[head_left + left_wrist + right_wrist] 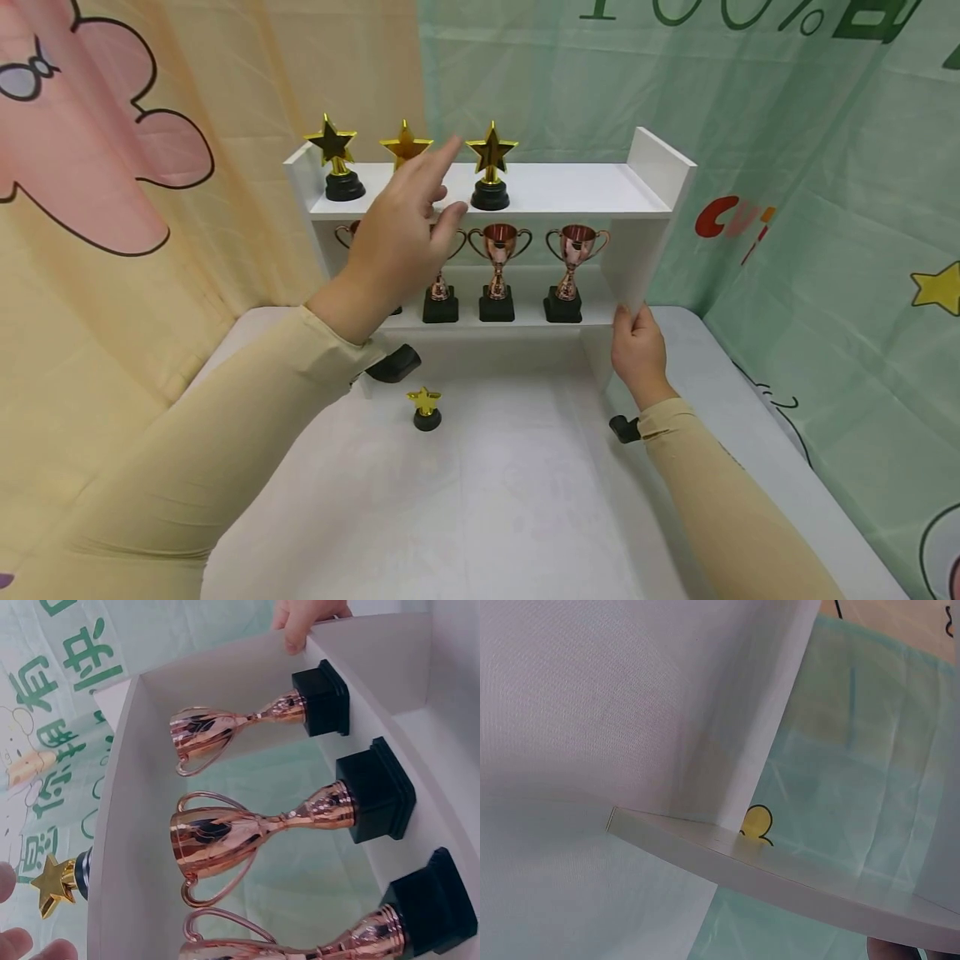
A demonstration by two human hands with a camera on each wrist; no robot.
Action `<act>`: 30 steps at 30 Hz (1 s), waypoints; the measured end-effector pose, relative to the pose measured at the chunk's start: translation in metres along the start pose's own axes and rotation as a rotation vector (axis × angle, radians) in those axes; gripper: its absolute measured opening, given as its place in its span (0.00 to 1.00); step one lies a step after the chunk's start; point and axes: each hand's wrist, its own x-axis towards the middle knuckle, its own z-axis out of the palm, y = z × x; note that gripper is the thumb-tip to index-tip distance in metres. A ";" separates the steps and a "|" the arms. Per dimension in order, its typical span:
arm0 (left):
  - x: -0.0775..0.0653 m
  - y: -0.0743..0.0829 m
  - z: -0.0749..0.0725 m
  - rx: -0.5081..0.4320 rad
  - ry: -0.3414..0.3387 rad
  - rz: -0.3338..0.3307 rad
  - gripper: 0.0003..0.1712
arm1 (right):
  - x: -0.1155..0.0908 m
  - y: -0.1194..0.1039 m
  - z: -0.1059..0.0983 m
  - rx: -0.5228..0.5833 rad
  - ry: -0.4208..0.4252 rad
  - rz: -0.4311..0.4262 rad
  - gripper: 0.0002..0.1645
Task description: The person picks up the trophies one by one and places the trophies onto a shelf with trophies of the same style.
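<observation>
My left hand (401, 221) is raised in front of a white two-tier shelf (573, 187), fingers extended, holding nothing. It partly hides the middle of three gold star trophies on the top tier; the left star trophy (345, 185) and right star trophy (491, 196) show fully. In the left wrist view, fingertips (15, 943) are beside a star trophy (54, 885), apart from it. On the tier below stand several copper-coloured two-handled trophy cups (498, 304) on black bases, some behind my left hand. My right hand (641, 350) grips the shelf's right side panel, low down.
A smaller gold star trophy (426, 417) with a round black base stands on the white-covered table (510, 508), in front of the shelf. Printed curtains (810, 167) hang behind and at both sides. Dark wrist devices (393, 364) sit at both cuffs.
</observation>
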 end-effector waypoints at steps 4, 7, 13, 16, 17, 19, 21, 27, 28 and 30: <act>-0.013 -0.003 -0.003 0.018 0.004 0.026 0.36 | 0.000 0.001 0.000 0.003 -0.004 -0.002 0.30; -0.023 -0.006 -0.004 0.030 0.001 0.041 0.35 | 0.001 0.002 0.000 0.004 -0.001 -0.005 0.30; -0.041 -0.015 -0.007 0.057 -0.003 0.083 0.34 | 0.001 0.003 0.001 0.005 0.008 -0.012 0.30; -0.050 -0.020 -0.007 0.071 -0.021 0.101 0.34 | 0.001 0.003 0.001 0.006 0.006 -0.013 0.31; -0.053 -0.022 -0.007 0.077 -0.028 0.110 0.34 | 0.001 0.003 0.001 0.006 0.005 -0.013 0.31; -0.059 -0.025 -0.005 0.085 -0.042 0.131 0.35 | 0.001 0.003 0.001 0.004 0.006 -0.010 0.31; -0.064 -0.029 -0.004 0.089 -0.057 0.149 0.36 | 0.001 0.003 0.001 0.006 0.007 -0.010 0.30; -0.078 -0.038 0.000 0.102 -0.097 0.176 0.37 | 0.002 0.002 0.001 0.011 0.006 -0.016 0.30; -0.080 -0.039 0.001 0.104 -0.106 0.183 0.37 | 0.002 0.002 0.000 0.009 0.006 -0.015 0.30; -0.084 -0.042 0.003 0.111 -0.124 0.196 0.37 | 0.001 0.002 0.000 0.005 0.006 -0.012 0.30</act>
